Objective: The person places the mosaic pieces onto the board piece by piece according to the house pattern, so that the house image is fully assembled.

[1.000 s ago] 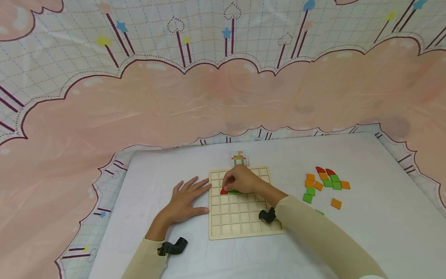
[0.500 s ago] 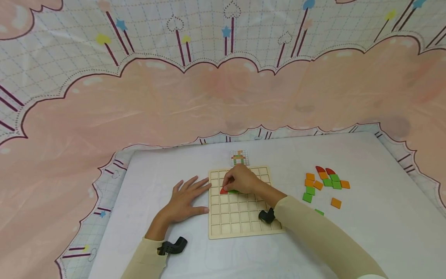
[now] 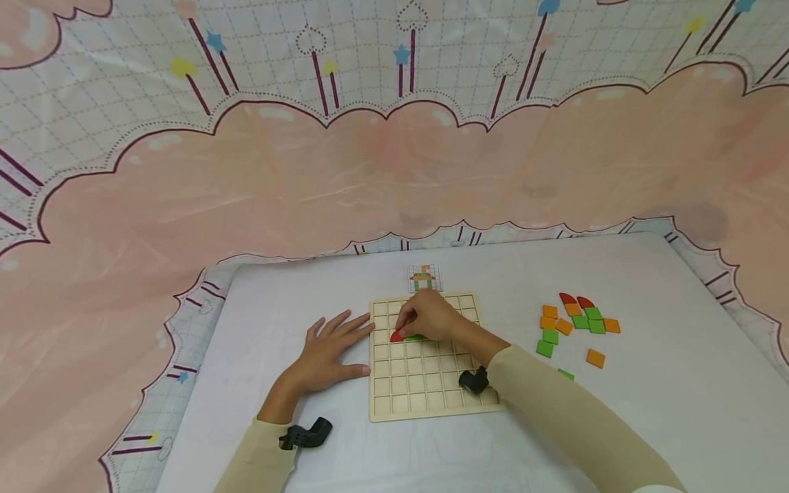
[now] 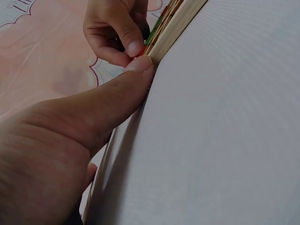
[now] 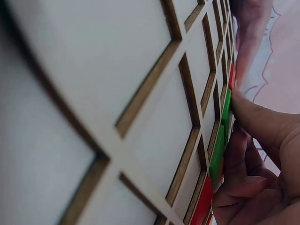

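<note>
Sleeves, two, beige: your left sleeve and right sleeve, entering from the lower edge of the head view
Wrist devices, two, black: left device, near your left cuff; right device, at your right cuff, above the board
Board, one, pale wood, gridded: flat in front of you, raised ribs dividing its cells
Left hand, yours: palm down, fingers spread, grasping nothing; thumb and fingertips touch the board's left edge
Right hand, yours: above the board's upper half, fingers curled, thumb and forefinger pinching the red piece
Red piece, one, curved: on the board, in its left part, near your left fingertips
Green tiles, two: beside the red piece, partly covered by your right hand; your right wrist view shows them in line, a second red piece at the near end
Loose tiles, on the table right of the board: six orange squares, six green squares, one partly behind your right sleeve, and two red curved pieces
Table, white: beneath everything listed
Picture card, one: just beyond the board, printed with a multicoloured figure
Cloth, pink and white: past the table's far edge, patterned with scalloped outlines, stars and dark stems
</note>
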`<state>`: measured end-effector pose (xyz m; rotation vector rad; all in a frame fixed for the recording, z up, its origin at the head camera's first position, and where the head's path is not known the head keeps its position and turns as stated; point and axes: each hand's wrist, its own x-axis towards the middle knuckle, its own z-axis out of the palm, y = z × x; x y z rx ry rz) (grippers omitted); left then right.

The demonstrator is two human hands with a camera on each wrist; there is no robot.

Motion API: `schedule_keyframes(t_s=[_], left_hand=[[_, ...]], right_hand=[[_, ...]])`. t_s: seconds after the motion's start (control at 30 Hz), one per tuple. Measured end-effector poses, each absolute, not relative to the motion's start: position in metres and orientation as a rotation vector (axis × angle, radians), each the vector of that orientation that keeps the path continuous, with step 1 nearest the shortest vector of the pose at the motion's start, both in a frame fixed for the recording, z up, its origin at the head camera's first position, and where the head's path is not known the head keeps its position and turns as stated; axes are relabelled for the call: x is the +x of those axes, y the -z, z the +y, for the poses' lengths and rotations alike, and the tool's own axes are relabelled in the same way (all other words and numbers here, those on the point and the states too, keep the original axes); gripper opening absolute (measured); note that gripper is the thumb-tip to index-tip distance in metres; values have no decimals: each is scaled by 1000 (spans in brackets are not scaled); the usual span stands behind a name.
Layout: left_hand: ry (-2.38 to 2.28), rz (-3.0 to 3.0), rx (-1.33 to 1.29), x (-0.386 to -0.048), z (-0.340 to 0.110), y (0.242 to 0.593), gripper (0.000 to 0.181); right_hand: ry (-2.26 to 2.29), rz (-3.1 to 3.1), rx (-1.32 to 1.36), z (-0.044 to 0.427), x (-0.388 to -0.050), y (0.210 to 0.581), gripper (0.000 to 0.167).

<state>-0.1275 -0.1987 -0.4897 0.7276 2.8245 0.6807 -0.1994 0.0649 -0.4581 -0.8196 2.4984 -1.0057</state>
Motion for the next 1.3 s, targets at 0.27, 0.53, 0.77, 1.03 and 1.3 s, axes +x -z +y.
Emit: schedule_keyframes(t_s=[0.27, 0.53, 0.77, 1.03, 1.3], left_hand=[[-677, 2821, 717, -128, -198, 489, 82], [-674, 2840, 726, -126, -196, 488, 81], [-660, 2847, 712, -126, -196, 490, 82], [-667, 2847, 712, -125, -196, 491, 82], [-669, 2855, 727, -123, -195, 492, 82]], right_hand=[[987, 2512, -828, 70, -199, 456, 6], [993, 2512, -732, 92, -199, 452, 6], [990, 2539, -623, 121, -204, 450, 5], [965, 2582, -613, 164, -209, 444, 5], [915, 2655, -588, 212, -207, 444, 8]])
